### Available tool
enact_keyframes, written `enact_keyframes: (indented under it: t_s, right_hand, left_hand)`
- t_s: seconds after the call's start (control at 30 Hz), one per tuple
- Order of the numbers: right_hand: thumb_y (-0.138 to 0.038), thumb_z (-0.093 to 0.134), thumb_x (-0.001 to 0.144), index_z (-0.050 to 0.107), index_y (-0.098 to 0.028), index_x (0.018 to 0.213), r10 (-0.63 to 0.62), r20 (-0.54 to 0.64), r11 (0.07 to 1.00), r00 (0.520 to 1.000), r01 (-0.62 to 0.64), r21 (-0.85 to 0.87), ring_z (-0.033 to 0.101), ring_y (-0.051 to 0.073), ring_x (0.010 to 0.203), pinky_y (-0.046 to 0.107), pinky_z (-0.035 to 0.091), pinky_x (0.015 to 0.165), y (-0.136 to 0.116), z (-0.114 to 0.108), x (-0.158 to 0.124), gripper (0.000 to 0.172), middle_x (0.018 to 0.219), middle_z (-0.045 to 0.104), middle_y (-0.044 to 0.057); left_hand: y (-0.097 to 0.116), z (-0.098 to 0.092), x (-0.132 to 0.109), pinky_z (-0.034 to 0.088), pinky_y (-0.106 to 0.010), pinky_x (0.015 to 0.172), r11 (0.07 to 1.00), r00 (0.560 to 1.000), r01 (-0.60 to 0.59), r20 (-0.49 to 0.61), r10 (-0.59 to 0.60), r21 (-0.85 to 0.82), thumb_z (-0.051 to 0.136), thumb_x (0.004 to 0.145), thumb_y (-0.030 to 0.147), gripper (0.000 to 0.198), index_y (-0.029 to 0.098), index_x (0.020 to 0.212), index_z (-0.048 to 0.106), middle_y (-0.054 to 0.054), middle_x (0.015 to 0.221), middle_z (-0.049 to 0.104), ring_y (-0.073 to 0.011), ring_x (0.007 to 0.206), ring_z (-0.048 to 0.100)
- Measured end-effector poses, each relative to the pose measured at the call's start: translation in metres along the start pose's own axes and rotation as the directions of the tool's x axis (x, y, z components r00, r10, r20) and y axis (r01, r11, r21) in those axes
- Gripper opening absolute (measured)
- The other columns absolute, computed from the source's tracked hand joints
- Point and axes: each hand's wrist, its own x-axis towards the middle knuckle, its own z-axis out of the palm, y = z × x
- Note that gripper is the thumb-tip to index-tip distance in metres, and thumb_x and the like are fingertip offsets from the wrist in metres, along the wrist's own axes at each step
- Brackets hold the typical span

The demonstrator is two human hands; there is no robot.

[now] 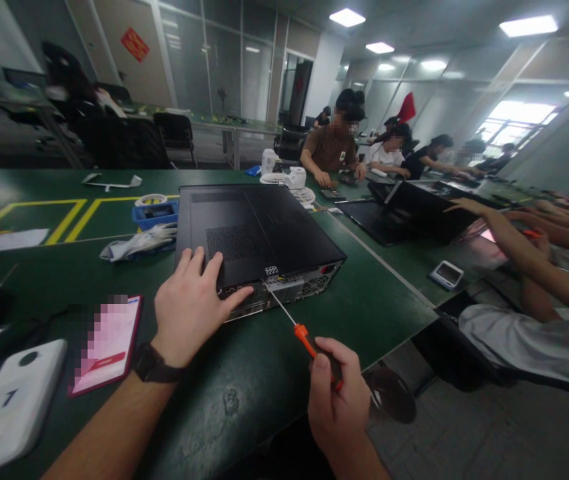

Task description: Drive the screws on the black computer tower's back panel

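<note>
A black desktop computer case [294, 233] lies flat on the green table, its rear panel [289, 290] facing me. My left hand [189, 300] rests on the case's near left corner with fingers spread over the top cover and thumb along the rear edge. In my right hand [337, 393] is an orange and black screwdriver [304, 337], gripped by its handle. The screwdriver's tip meets the rear edge of the case near its middle. Whether it sits in a screw is too small to tell.
Left of the case are a glove [142, 241], a blue tray [157, 215] and a tape roll [150, 199]. Nearer lie a pink-screened phone [109, 343] and a white device marked 1 [14, 393]. At right, a co-worker's arm [509, 243] reaches toward another black case [424, 210].
</note>
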Motion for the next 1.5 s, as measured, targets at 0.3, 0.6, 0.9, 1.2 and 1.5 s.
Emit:
enact_keyframes:
  t_s: [0.3, 0.6, 0.9, 1.2, 1.5]
  right_hand:
    - [-0.028, 0.055, 0.105, 0.066, -0.021, 0.108, -0.04, -0.064, 0.999, 0.997, 0.039, -0.016, 0.069, 0.013, 0.057, 0.022, 0.053, 0.049, -0.001, -0.001, 0.017, 0.013, 0.082, 0.075, 0.001]
    - [-0.026, 0.057, 0.104, 0.067, -0.022, 0.103, -0.034, -0.104, 0.999, 0.994, 0.037, 0.031, 0.071, 0.015, 0.063, 0.024, 0.059, 0.06, -0.009, 0.002, 0.027, 0.011, 0.08, 0.073, 0.001]
    - [-0.028, 0.059, 0.098, 0.064, -0.02, 0.118, -0.032, -0.126, 0.999, 0.991, 0.033, 0.008, 0.075, 0.018, 0.077, 0.027, 0.063, 0.066, -0.017, 0.002, 0.021, 0.021, 0.096, 0.074, 0.006]
    - [-0.027, 0.056, 0.107, 0.069, -0.022, 0.109, -0.005, -0.136, 0.999, 0.991, 0.009, 0.033, 0.069, 0.014, 0.056, 0.023, 0.058, 0.057, -0.013, 0.01, 0.007, 0.014, 0.077, 0.074, 0.0]
    - [-0.025, 0.06, 0.101, 0.068, -0.021, 0.113, -0.042, -0.18, 0.998, 0.983, 0.05, 0.042, 0.077, 0.019, 0.074, 0.029, 0.064, 0.068, -0.012, 0.016, 0.0, 0.014, 0.091, 0.077, 0.006]
  left_hand:
    - [0.0, 0.003, 0.0, 0.052, -0.056, 0.11, 1.0, 1.0, -0.012, -0.024, 0.013, 0.024, 0.064, 0.092, 0.07, 0.08, 0.008, 0.142, 0.064, -0.03, 0.152, 0.059, -0.0481, 0.147, 0.05]
    - [-0.002, 0.006, 0.0, 0.053, -0.055, 0.108, 0.999, 1.0, -0.011, -0.021, 0.012, 0.043, 0.057, 0.094, 0.074, 0.08, 0.01, 0.141, 0.065, -0.029, 0.152, 0.059, -0.046, 0.146, 0.051]
    - [-0.001, 0.005, 0.001, 0.053, -0.055, 0.108, 0.999, 1.0, 0.003, -0.007, -0.003, 0.054, 0.058, 0.093, 0.074, 0.08, 0.011, 0.142, 0.065, -0.027, 0.152, 0.059, -0.0452, 0.146, 0.052]
    - [-0.001, 0.006, 0.001, 0.054, -0.053, 0.107, 0.998, 1.0, 0.002, -0.016, -0.001, 0.068, 0.057, 0.093, 0.075, 0.08, 0.011, 0.141, 0.065, -0.027, 0.152, 0.06, -0.0445, 0.146, 0.053]
    - [0.0, 0.005, 0.001, 0.054, -0.053, 0.107, 0.998, 1.0, 0.007, -0.014, -0.006, 0.064, 0.059, 0.093, 0.074, 0.079, 0.012, 0.141, 0.066, -0.026, 0.152, 0.06, -0.0444, 0.146, 0.052]
